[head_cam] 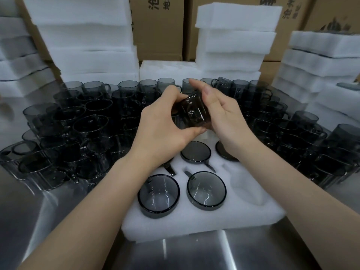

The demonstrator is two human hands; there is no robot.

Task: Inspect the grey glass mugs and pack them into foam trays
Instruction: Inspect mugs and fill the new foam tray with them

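Mugs (pixel 81 123) are all smoky see-through grey, going nearly black where they crowd together, and the held mug (pixel 194 112) looks a bit brownish. Foam tray (pixel 194 217) and foam stacks (pixel 87 45) are plain white. Boxes (pixel 159 30) are brown cardboard with black print, and the tabletop (pixel 243 250) is shiny silver-grey with pale glare streaks.

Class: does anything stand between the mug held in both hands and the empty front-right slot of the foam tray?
Nothing visible does. The left hand and right hand hold the mug above the foam tray. The empty slot at its front right lies open and uncovered. The packed mugs sit only in neighbouring slots.
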